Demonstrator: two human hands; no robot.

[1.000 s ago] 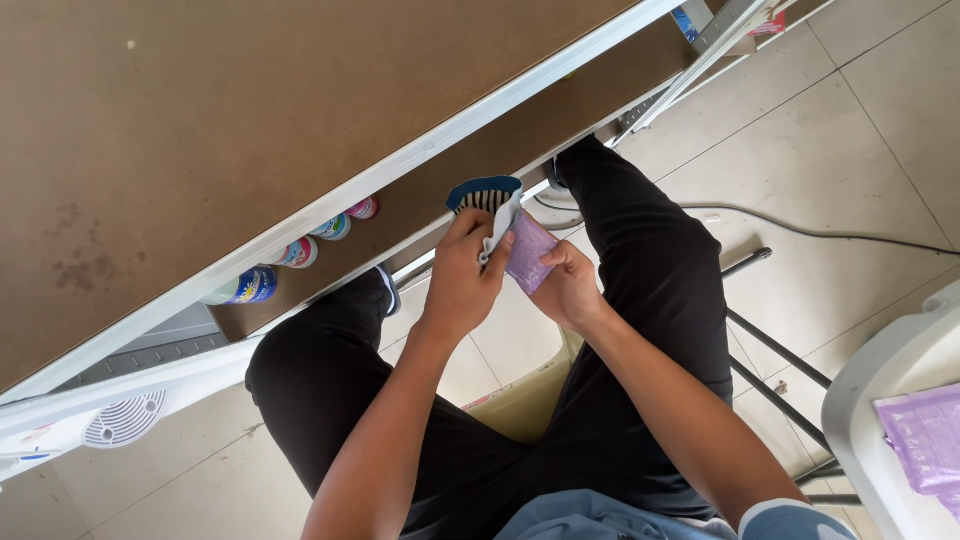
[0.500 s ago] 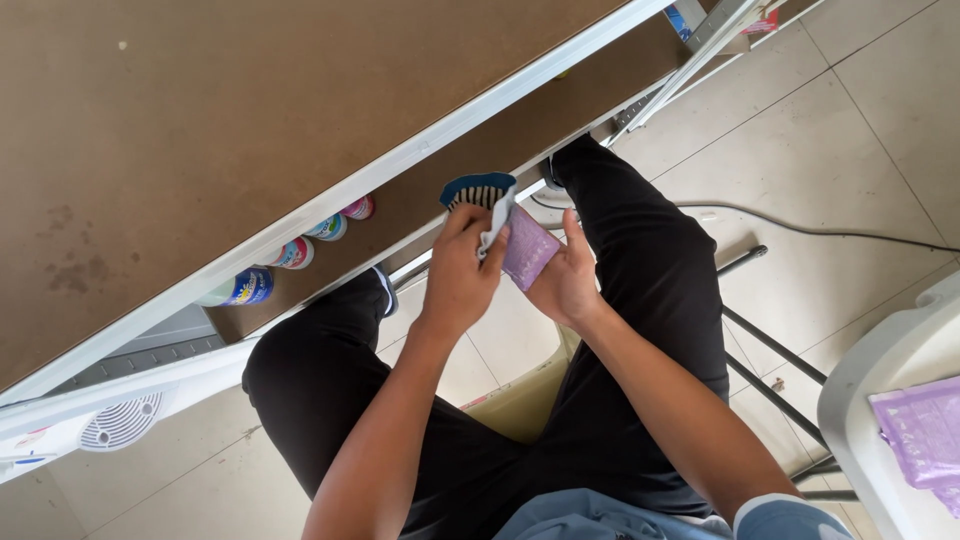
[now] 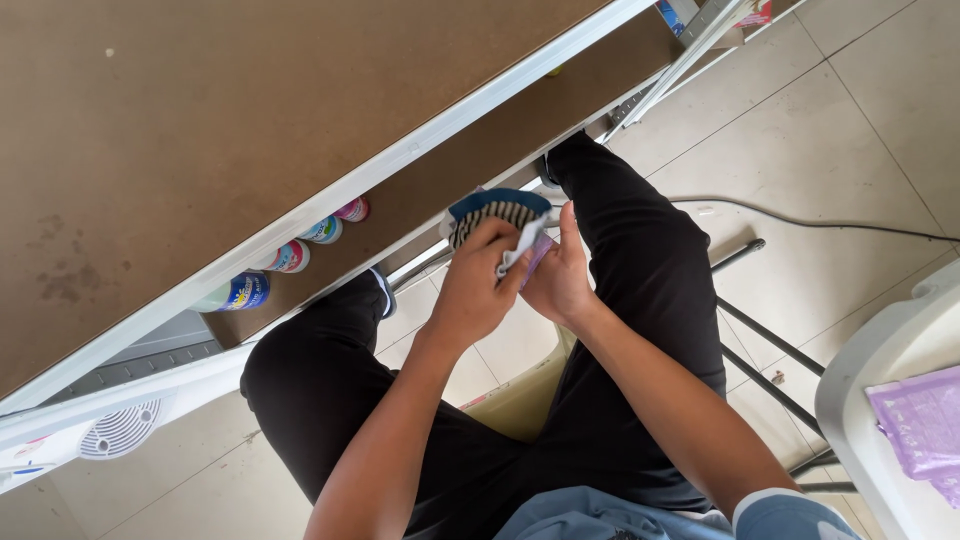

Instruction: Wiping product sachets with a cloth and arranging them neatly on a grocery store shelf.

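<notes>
I sit with my knees under a brown table (image 3: 200,130). My left hand (image 3: 475,290) grips a small blue-rimmed brush (image 3: 497,210) with dark and white bristles, its white handle running down between both hands. My right hand (image 3: 560,275) holds a folded purple cloth or packet (image 3: 535,262) pressed against the brush handle; most of it is hidden between my palms. Both hands are together just below the table's near edge, above my black trousers (image 3: 640,260).
Several small colourful tubs (image 3: 290,262) stand on a shelf under the table. A white fan grille (image 3: 118,432) lies at lower left. A white chair (image 3: 880,400) at right carries a purple packet (image 3: 925,425). A grey cable (image 3: 820,222) crosses the tiled floor.
My hands have closed together; the purple piece, spread flat in my right hand before, is now folded up and mostly hidden against the brush handle.
</notes>
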